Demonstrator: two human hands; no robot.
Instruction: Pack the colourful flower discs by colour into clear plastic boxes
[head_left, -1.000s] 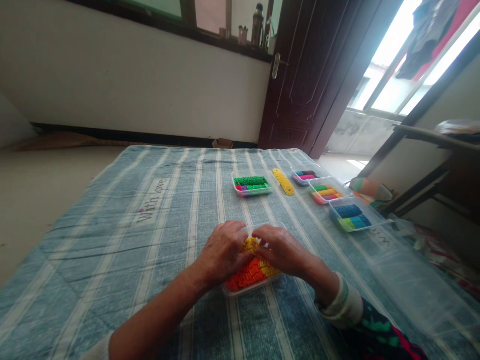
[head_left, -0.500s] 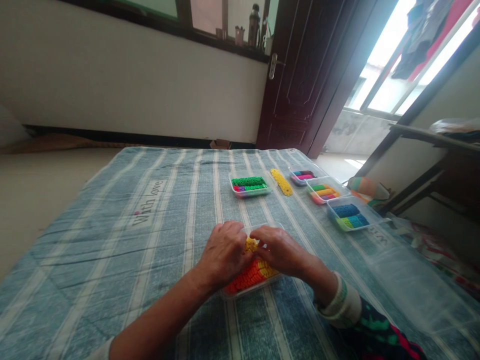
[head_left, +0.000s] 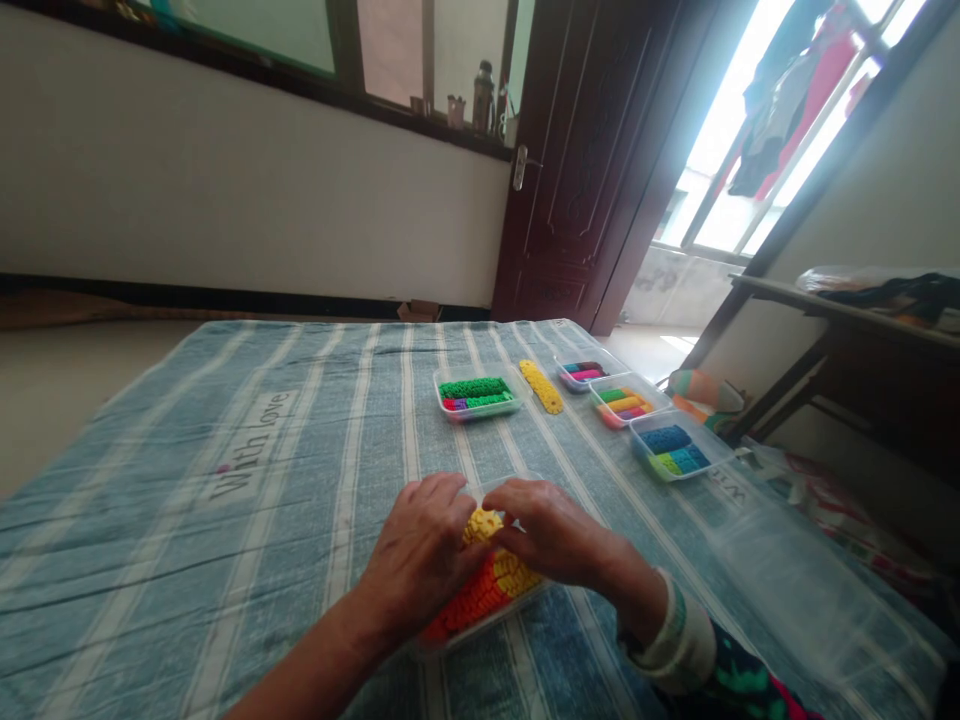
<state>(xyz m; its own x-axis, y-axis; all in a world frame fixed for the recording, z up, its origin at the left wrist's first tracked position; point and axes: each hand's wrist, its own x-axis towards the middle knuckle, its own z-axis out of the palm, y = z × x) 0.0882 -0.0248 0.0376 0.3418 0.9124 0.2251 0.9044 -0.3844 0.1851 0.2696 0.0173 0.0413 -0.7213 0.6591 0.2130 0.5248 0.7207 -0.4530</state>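
A clear plastic tray lies on the blue striped cloth right in front of me. It holds rows of orange pieces and yellow pieces. My left hand and my right hand both rest over the tray with fingers curled. Their fingertips meet on the yellow pieces at the far end. Much of the tray's contents is hidden under my hands.
Farther back stand a tray of green pieces, a loose yellow strip, and three more trays of mixed colours. A large clear lid lies at the right. A dark door and a bench stand beyond.
My hands keep the same grip over the tray. The view has tilted down and shifted slightly, so everything sits a little lower and to the left in the picture.
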